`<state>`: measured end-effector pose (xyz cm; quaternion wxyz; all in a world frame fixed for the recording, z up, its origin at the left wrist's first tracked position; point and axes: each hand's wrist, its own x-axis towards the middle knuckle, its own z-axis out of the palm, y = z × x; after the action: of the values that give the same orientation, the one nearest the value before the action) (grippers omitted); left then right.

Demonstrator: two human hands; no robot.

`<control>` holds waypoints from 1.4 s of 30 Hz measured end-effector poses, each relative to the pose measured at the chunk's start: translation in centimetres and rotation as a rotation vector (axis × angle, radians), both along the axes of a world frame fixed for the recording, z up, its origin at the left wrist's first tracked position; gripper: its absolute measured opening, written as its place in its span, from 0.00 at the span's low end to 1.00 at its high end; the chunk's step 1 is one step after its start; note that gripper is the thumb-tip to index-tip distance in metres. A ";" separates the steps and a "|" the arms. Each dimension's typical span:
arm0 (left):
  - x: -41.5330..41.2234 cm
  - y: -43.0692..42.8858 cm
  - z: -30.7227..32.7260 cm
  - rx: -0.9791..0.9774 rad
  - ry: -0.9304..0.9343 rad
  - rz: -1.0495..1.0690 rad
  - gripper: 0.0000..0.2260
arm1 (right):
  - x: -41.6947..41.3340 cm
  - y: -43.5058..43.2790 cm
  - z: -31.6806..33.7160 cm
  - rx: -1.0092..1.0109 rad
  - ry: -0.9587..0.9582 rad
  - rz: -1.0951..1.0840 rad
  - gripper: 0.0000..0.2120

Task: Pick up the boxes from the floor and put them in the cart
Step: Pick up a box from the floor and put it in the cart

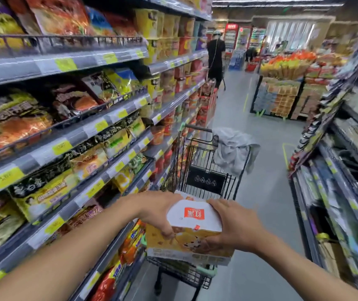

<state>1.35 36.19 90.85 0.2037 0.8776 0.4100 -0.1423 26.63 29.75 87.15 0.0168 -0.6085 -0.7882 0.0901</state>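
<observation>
I hold a yellow and white box [192,233] with a red logo between both hands, over the near end of the black wire shopping cart [204,168]. My left hand [158,211] grips the box's left side, thumb curled over its front. My right hand [235,224] grips its right side. The box hides most of the cart's basket. No boxes on the floor are in view.
Packed snack shelves [65,131] run close along the left. Another shelf unit [343,148] lines the right. A grey cloth [234,148] hangs on the cart's far right corner. A person [216,59] stands far down the aisle, near a stacked display [286,88].
</observation>
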 end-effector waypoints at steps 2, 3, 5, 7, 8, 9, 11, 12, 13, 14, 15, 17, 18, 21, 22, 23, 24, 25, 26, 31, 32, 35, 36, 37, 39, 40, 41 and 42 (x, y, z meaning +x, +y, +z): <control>1.0 3.1 -1.1 -0.018 -0.002 -0.015 0.39 | 0.9 2.7 -1.1 -0.018 0.009 -0.007 0.52; 1.4 4.7 -1.8 -0.019 -0.008 -0.019 0.39 | 1.4 4.1 -1.7 -0.018 0.017 -0.012 0.52; 2.2 7.8 -2.9 -0.028 -0.023 -0.024 0.41 | 2.1 6.7 -2.7 -0.030 0.016 -0.018 0.52; 2.8 11.1 -4.2 -0.019 -0.026 -0.023 0.42 | 2.5 9.3 -3.7 -0.019 0.019 -0.029 0.52; 3.1 12.7 -4.7 -0.013 -0.023 -0.027 0.42 | 2.7 10.7 -4.1 -0.024 0.024 -0.043 0.53; 3.4 14.7 -5.3 -0.011 -0.017 -0.027 0.43 | 2.9 12.4 -4.6 -0.033 0.035 -0.066 0.53; 3.7 19.2 -6.9 0.027 -0.029 -0.018 0.45 | 3.4 16.2 -5.9 -0.037 0.061 -0.118 0.52; 3.8 21.0 -7.4 0.043 -0.050 -0.016 0.47 | 3.6 17.7 -6.4 -0.042 0.073 -0.129 0.49; 4.1 23.7 -8.4 0.051 -0.072 -0.006 0.48 | 4.0 20.1 -7.3 -0.051 0.085 -0.142 0.46; 4.4 26.1 -9.3 0.054 -0.094 0.013 0.48 | 4.4 22.3 -8.3 -0.059 0.094 -0.158 0.43; 4.7 28.4 -10.2 0.047 -0.113 0.035 0.46 | 4.7 24.5 -9.2 -0.061 0.093 -0.169 0.41; 5.4 32.9 -12.5 0.008 -0.134 0.065 0.40 | 5.3 28.9 -11.0 -0.073 0.093 -0.179 0.40; 5.9 35.7 -14.3 -0.022 -0.139 0.070 0.38 | 5.7 31.5 -12.5 -0.083 0.100 -0.187 0.40; 7.1 42.1 -19.0 -0.089 -0.136 0.064 0.35 | 7.0 37.1 -16.7 -0.134 0.135 -0.202 0.37; 7.6 44.1 -20.8 -0.104 -0.116 0.063 0.34 | 7.4 39.0 -18.3 -0.161 0.160 -0.206 0.37; 7.9 45.7 -22.6 -0.130 -0.080 0.060 0.32 | 7.9 40.3 -20.1 -0.200 0.186 -0.202 0.36; 8.3 47.0 -24.1 -0.173 -0.041 0.053 0.31 | 8.3 41.5 -21.7 -0.248 0.216 -0.202 0.36; 8.8 48.7 -26.9 -0.219 -0.005 0.033 0.31 | 8.7 43.0 -24.4 -0.309 0.254 -0.210 0.36; 8.9 49.4 -28.1 -0.245 0.012 0.008 0.29 | 8.9 43.8 -25.6 -0.358 0.284 -0.214 0.37; 10.5 54.6 -33.9 -0.343 -0.022 -0.041 0.13 | 11.1 49.4 -34.3 -0.492 0.486 -0.319 0.39; 10.8 55.4 -34.6 -0.349 0.001 -0.047 0.13 | 11.5 50.4 -35.3 -0.516 0.506 -0.303 0.39; 11.4 57.2 -37.3 -0.357 0.094 -0.073 0.16 | 11.9 52.3 -38.3 -0.562 0.565 -0.292 0.42; 11.4 57.2 -38.2 -0.356 0.121 -0.082 0.15 | 11.8 52.5 -39.3 -0.580 0.579 -0.289 0.41; 11.5 57.3 -38.9 -0.356 0.149 -0.087 0.15 | 11.5 52.6 -39.9 -0.606 0.596 -0.289 0.37; 12.0 57.4 -40.4 -0.352 0.211 -0.096 0.17 | 11.2 52.7 -41.7 -0.640 0.632 -0.318 0.29; 12.2 57.5 -41.3 -0.356 0.241 -0.110 0.17 | 11.0 52.8 -42.6 -0.648 0.653 -0.335 0.26; 12.3 57.6 -42.2 -0.362 0.263 -0.113 0.16 | 10.9 52.8 -43.3 -0.654 0.661 -0.351 0.24; 12.5 57.8 -43.1 -0.365 0.282 -0.111 0.14 | 10.8 52.9 -44.1 -0.663 0.670 -0.362 0.21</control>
<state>13.82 93.94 47.71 0.2918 0.8189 0.3528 -0.3462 37.41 82.69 43.05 0.0902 -0.6457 -0.5502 0.5218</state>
